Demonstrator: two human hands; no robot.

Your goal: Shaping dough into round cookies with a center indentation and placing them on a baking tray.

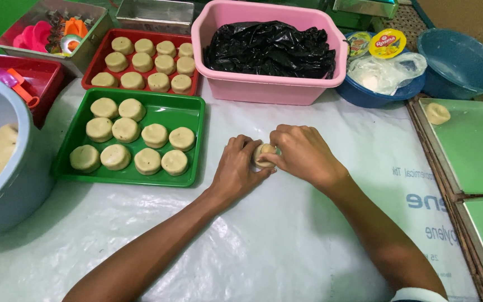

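Dough piece (264,155) sat between both hands, low over the plastic-covered desk (286,235). Left hand (237,168) cupped it from the left, fingers curled against its side. Right hand (303,152) covered it from the right and top, fingertips pressed onto it. Both grips were clamped on the same piece; only a pale sliver showed between them. Green tray (194,146) with ten shaped rounds lay just left of the hands; pink tub (269,86) stood behind.
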